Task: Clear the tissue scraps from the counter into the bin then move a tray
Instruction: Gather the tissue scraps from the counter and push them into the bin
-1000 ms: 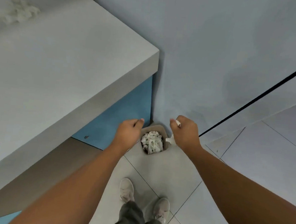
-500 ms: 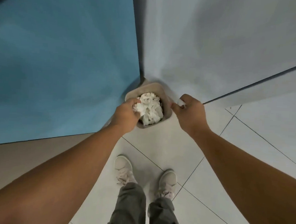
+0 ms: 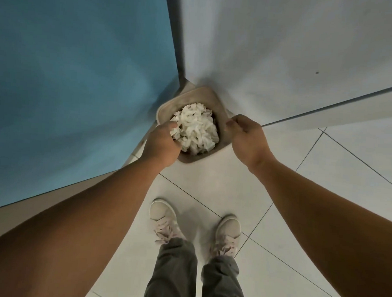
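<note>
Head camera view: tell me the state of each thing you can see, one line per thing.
bin: upright on the floor, open-topped, nearly full.
tissue scraps: piled loose inside the bin.
left hand: curled, fingers in the scraps; grip hidden.
right hand: curled at the bin's right rim; grip hidden.

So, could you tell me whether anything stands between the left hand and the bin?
Nothing visible does: the bin is open-topped, and the left hand is at its mouth, fingers curled into the tissue scraps heaped near its rim.
</note>
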A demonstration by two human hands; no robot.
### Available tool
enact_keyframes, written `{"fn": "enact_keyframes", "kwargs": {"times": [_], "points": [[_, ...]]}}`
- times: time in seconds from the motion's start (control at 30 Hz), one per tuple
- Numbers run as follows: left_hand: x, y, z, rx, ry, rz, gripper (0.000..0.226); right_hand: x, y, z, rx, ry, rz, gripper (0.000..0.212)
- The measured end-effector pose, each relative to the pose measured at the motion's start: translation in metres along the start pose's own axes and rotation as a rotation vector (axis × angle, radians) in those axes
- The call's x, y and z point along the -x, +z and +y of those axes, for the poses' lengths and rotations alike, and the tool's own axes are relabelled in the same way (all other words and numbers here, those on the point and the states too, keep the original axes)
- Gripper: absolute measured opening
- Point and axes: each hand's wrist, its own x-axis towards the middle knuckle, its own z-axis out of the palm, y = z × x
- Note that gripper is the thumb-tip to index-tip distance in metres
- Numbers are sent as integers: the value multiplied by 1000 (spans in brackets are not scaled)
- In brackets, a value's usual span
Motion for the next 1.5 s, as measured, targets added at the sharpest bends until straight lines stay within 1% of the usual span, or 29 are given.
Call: {"fn": "enact_keyframes", "kwargs": {"times": [0.07, 0.13, 0.27, 0.43, 0.5, 0.6, 0.77, 0.87, 0.97, 1.13, 1.33, 1.5], "points": [[0, -9, -3, -17, 28, 26, 48, -9, 11, -7, -52, 19, -20, 21], [-2, -18, -7, -27, 30, 46, 47, -18, 23, -12, -20, -11, -54, 17], [-4, -26, -20, -9, -3, 71, 47, -38, 48, -7, 221, -112, -117, 18], [-3, -15, -31, -21, 17, 41, 49, -66, 72, 19, 326, -6, -158, 19], [-2, -9, -33, -29, 30, 33, 49, -71, 80, 29, 329, 3, -172, 26], [3, -7, -34, -43, 53, 26, 49, -67, 81, 33, 343, 5, -207, 47], [24, -19, -25, -36, 60, 45, 50, -42, 60, 19, 430, -80, -184, 55], [48, -34, -6, -10, 94, 88, 50, -10, 36, -2, 423, -156, -140, 54], [83, -58, 28, 17, 177, 145, 48, 30, 7, -35, 430, -223, -117, 59], [151, -115, 98, 14, 333, 290, 44, 103, -52, -114, 394, -384, 9, 53], [247, -192, 175, -27, 488, 451, 44, 199, -124, -208, 394, -645, 110, 49], [328, -251, 216, -61, 569, 585, 44, 270, -165, -273, 361, -790, 118, 47]]}}
